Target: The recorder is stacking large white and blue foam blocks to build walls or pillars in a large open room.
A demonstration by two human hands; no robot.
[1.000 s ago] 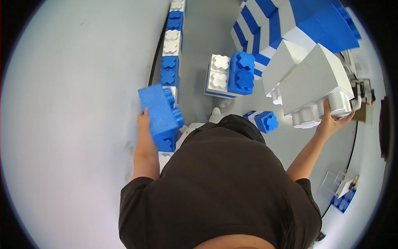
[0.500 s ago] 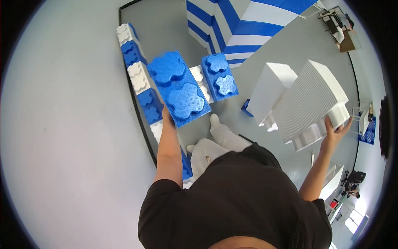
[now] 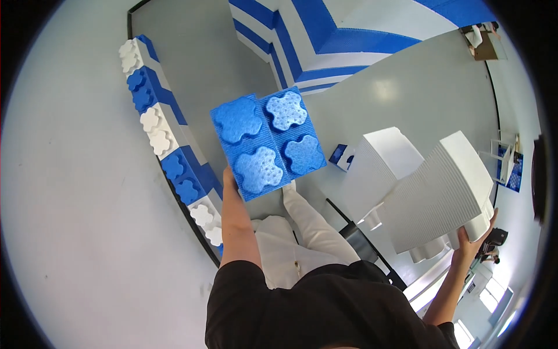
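Two large blue toy building bricks (image 3: pixel 270 139) with flower-shaped studs appear side by side in front of me, studs up. My left hand (image 3: pixel 229 177) grips the nearer left one at its lower left edge; most of its fingers are hidden behind the brick. Whether the second blue brick is also held by it cannot be made out. Out to the right, my right hand (image 3: pixel 472 239) is closed around the stud end of a large white ribbed brick (image 3: pixel 439 189). Against that brick's left side is another white brick (image 3: pixel 386 160), tilted; what supports it is hidden.
A low wall of white and blue bricks (image 3: pixel 165 139) runs along the pale wall at left. Ahead stands a tall blue-and-white striped brick structure (image 3: pixel 325 43). A small blue-and-white piece (image 3: pixel 342 157) lies on the grey floor. A dark chair-like frame (image 3: pixel 360 241) is beside my legs.
The view has shifted. The two blue bricks now look level and close together, covering the white one seen between them. The white bricks on my right sit lower in view.
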